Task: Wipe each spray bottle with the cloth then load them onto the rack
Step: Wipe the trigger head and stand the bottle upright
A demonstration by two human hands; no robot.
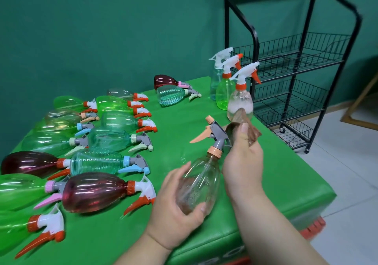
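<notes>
My left hand point(176, 203) grips the body of a clear spray bottle point(201, 179) with a grey head and peach trigger, held tilted above the table. My right hand point(243, 158) pinches a brown cloth point(247, 127) against the bottle's grey head. Three wiped-looking bottles stand upright at the table's far right: a pale blue one point(216, 80), a green one point(225, 93) and a clear one point(240, 103). The black wire rack point(296, 74) stands to the right of the table; I see no bottle on its shelves.
Several green, teal, dark red and clear spray bottles point(92, 162) lie on their sides across the left of the green table point(266, 183). Two more lie at the back point(173, 89). A wooden frame point(360, 109) leans at the far right on the tiled floor.
</notes>
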